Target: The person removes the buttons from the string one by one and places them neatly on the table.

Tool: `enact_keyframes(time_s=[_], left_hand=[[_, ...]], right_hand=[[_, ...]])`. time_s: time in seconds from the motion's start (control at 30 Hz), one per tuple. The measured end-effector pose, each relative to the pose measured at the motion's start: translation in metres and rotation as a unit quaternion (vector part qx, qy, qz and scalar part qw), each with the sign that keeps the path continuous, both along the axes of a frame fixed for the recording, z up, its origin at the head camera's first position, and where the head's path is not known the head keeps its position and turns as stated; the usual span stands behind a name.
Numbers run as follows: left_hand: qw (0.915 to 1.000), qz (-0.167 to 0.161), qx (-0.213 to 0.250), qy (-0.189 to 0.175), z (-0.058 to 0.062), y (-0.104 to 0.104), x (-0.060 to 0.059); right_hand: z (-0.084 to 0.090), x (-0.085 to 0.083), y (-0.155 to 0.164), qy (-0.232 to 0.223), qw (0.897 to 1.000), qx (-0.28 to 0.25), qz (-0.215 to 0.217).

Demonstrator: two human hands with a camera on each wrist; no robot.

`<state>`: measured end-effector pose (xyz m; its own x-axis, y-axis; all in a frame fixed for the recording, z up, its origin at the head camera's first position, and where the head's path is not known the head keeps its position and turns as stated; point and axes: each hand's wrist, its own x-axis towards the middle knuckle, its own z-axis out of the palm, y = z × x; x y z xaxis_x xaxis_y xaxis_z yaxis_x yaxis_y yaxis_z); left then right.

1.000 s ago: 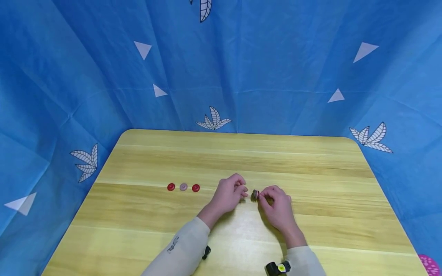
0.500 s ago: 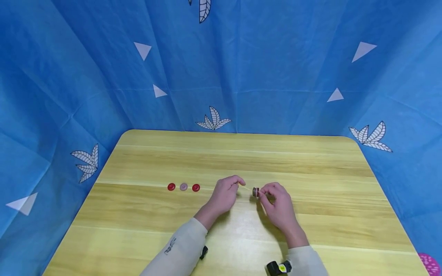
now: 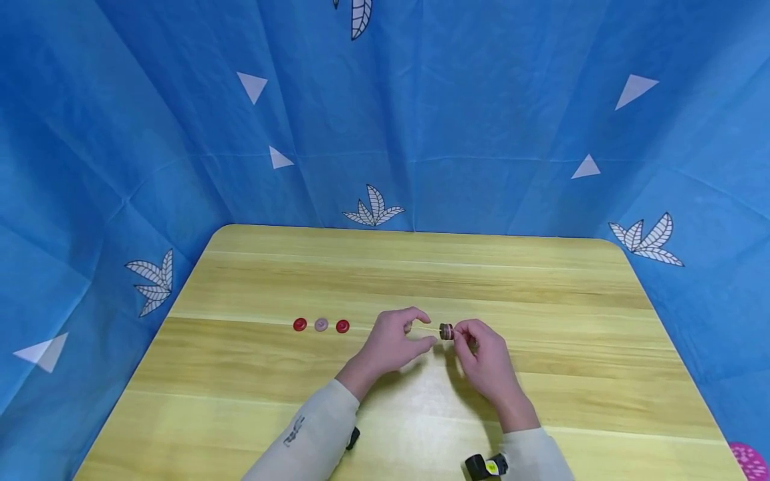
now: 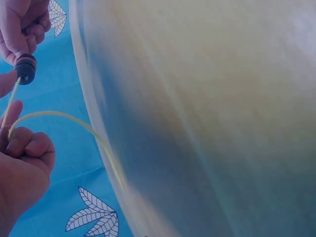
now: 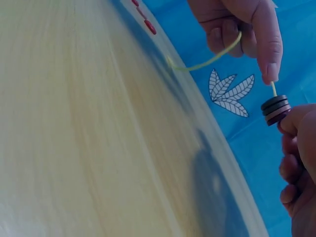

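Observation:
A small stack of dark and reddish buttons is threaded on a thin yellow cord just above the wooden table. My right hand pinches the stack from the right. My left hand holds the cord to the stack's left, with the thumb reaching toward the buttons. In the left wrist view the cord loops out from my curled left fingers up to the stack. The right wrist view shows the stack under the left thumb tip.
Three loose buttons lie in a row on the table to the left: red, pink, red. Blue patterned cloth walls the table on three sides. A pink object sits at the bottom right corner.
The left hand drew a short way left of the stack, showing a length of cord. The stack rose slightly in the right hand. The left thumb now reaches back toward it.

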<state>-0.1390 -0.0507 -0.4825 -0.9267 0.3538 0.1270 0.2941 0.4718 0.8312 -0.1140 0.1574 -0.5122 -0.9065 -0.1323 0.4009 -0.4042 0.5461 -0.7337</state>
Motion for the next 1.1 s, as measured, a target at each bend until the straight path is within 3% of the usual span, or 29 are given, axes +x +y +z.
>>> enact_keyframes(time_s=[0.4, 0.73, 1.1], left_hand=[[0.9987, -0.010, -0.048, 0.014, 0.008, 0.001, 0.000], [0.9969, -0.013, -0.073, 0.025, 0.008, 0.005, 0.001], [0.9944, 0.005, -0.093, 0.050, 0.007, 0.009, 0.002]], right_hand=[[0.007, 0.004, -0.008, 0.053, 0.995, -0.069, 0.041], [0.041, 0.017, -0.018, 0.044, 0.994, -0.090, 0.043], [0.035, 0.017, -0.017, 0.031, 0.993, -0.107, 0.038]])
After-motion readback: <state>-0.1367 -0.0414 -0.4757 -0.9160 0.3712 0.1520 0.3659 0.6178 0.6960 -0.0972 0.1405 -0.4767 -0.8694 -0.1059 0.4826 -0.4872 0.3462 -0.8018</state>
